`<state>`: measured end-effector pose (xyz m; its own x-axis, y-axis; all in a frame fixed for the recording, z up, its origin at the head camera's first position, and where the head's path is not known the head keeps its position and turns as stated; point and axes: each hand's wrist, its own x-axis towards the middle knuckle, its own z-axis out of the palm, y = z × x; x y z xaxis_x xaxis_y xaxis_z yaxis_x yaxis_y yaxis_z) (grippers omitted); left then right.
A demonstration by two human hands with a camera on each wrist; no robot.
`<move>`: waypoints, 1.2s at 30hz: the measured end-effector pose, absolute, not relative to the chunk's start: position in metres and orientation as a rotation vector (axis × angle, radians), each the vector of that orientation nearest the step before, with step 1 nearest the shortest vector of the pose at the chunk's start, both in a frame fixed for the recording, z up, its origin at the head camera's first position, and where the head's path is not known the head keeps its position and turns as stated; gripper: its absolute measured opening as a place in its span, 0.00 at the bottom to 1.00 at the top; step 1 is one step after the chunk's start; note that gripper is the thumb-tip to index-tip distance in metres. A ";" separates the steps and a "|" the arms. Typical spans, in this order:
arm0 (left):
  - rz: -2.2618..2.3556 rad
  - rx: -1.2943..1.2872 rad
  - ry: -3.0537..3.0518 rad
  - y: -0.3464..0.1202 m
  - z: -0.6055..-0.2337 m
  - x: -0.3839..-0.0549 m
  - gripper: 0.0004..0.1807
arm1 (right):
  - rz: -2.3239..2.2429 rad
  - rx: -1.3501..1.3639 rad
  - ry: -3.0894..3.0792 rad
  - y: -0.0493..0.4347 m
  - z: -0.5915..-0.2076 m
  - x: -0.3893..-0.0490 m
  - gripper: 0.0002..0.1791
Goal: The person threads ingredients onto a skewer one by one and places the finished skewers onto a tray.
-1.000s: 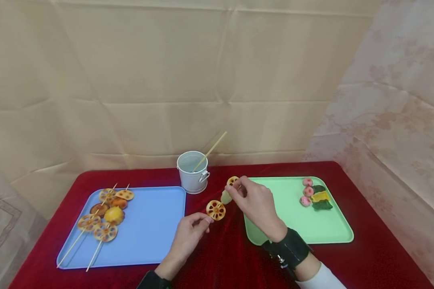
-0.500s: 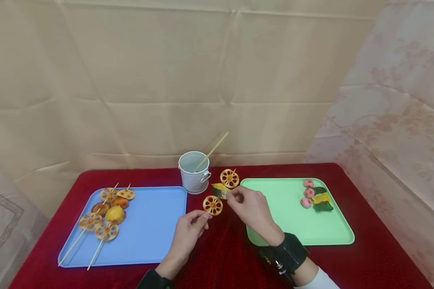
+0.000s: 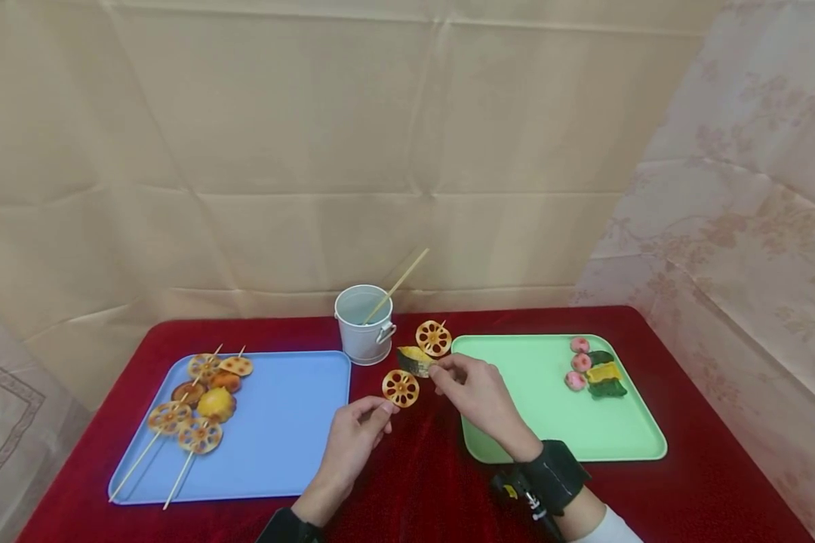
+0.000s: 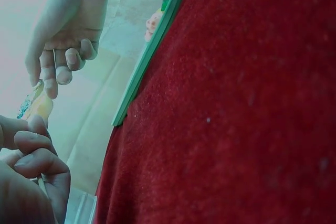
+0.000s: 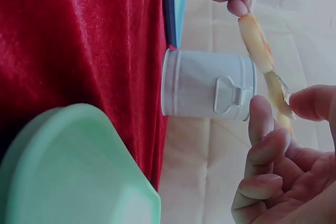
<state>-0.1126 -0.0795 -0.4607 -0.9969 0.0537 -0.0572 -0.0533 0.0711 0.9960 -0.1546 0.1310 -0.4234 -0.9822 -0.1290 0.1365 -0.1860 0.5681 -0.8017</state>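
Note:
In the head view my left hand holds a skewer at its near end, with fingertips touching a round lotus root slice. A second lotus root slice sits at the far end, the skewer's tip poking out beyond it. Between the two is a pumpkin slice with dark green rind and yellow flesh. My right hand pinches that pumpkin slice at its right edge between thumb and index finger; in the right wrist view the other fingers are loosely bent. The left wrist view shows a bit of stick within the left hand.
A blue tray on the left bears two loaded skewers. The green tray on the right holds pink round pieces and green-and-yellow pieces. Behind the hands stands a white bucket with a thin stick in it.
My right hand has drawn back from over the far lotus root slice, which now shows whole. The pumpkin slice has turned, showing its rind. The skewer has shifted slightly up and left.

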 end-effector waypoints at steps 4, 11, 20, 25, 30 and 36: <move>2.047 -0.015 2.321 -0.081 -0.462 -0.113 0.10 | 1.415 0.284 -2.734 0.131 -0.423 -0.155 0.08; 1.972 -0.021 2.495 -0.096 -0.461 -0.111 0.08 | 1.421 0.338 -2.751 0.136 -0.421 -0.153 0.12; 1.890 -0.202 2.571 -0.141 -0.449 -0.099 0.06 | 1.435 0.343 -2.764 0.148 -0.421 -0.154 0.13; 1.805 -0.308 2.640 -0.171 -0.443 -0.093 0.07 | 1.441 0.342 -2.755 0.156 -0.423 -0.156 0.15; 1.583 -0.356 2.818 -0.201 -0.439 -0.091 0.10 | 1.464 0.322 -2.742 0.163 -0.424 -0.158 0.15; 1.313 -0.345 3.148 -0.226 -0.440 -0.090 0.08 | 1.465 0.302 -2.747 0.166 -0.426 -0.159 0.15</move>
<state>-0.0900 -0.2261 -0.4403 -0.9394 -0.2893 0.1842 -0.0726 0.6926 0.7177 -0.1586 0.1663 -0.4259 -0.9813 -0.1634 0.1021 -0.1758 0.5426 -0.8214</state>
